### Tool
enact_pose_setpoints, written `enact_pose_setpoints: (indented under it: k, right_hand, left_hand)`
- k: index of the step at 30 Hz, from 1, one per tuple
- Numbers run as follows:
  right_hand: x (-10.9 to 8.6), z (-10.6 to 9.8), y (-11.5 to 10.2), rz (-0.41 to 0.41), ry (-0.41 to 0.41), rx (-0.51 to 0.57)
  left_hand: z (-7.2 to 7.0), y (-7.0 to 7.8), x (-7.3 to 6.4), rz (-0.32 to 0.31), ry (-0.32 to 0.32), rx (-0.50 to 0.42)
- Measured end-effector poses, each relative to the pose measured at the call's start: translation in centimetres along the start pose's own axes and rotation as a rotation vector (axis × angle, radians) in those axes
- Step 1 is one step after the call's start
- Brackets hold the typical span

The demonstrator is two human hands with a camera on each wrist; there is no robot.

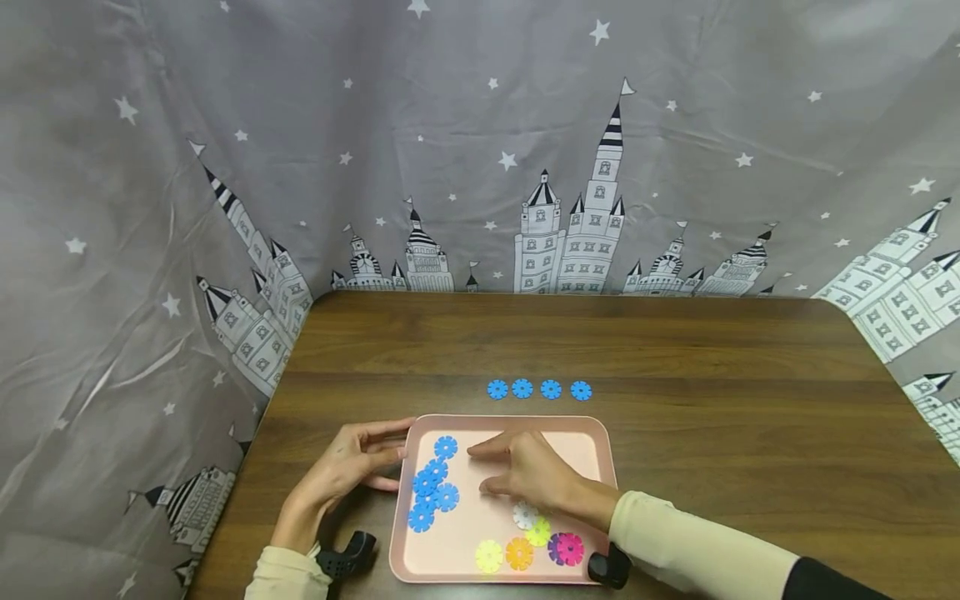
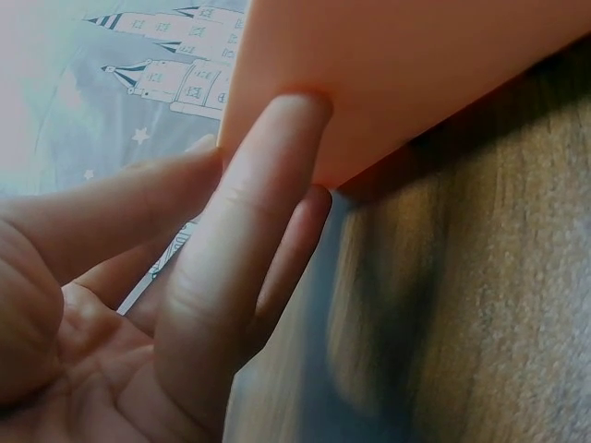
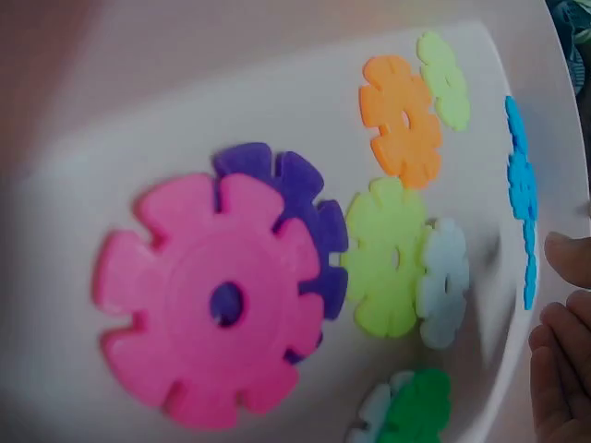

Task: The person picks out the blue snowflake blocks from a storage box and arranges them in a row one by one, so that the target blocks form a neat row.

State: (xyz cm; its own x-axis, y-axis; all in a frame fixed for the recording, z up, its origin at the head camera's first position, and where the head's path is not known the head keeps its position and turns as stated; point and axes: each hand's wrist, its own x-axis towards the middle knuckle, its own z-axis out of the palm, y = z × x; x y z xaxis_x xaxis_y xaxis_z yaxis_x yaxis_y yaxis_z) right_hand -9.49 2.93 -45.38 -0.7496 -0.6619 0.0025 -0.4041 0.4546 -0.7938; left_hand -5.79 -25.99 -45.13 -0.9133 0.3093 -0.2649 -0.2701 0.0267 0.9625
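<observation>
On the table lies a shallow pink tray. My left hand touches its left wall from outside, the fingertips against the plastic in the left wrist view. Over the tray's middle is my right hand, its index finger and thumb apart with nothing between them. Left of those fingertips, several blue notched flower-shaped discs overlap. Nearer the tray's front are white, yellow-green, yellow, orange, purple and pink discs. A green disc shows in the right wrist view.
Beyond the tray's far rim, several blue discs lie in a spaced row on the wooden table. A grey curtain printed with castles and stars hangs behind and beside the table.
</observation>
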Motion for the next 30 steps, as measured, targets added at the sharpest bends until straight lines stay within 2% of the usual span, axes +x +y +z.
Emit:
enact_pose_setpoints:
  k: [13,22,30]
  right_hand:
    - [1.8,1.5,-1.0,-0.052,-0.081,-0.047]
    - [3.1,2.8,-1.8,-0.081,-0.112,-0.093]
    - [3.7,3.5,-2.3,-0.133,-0.127,-0.111]
  left_hand:
    - [0.1,-0.1,0.1,0.010,-0.008,-0.030]
    - [0.2,0.0,0.1,0.014,-0.025,-0.053]
    - [0.2,0.0,0.0,0.015,-0.014,-0.051]
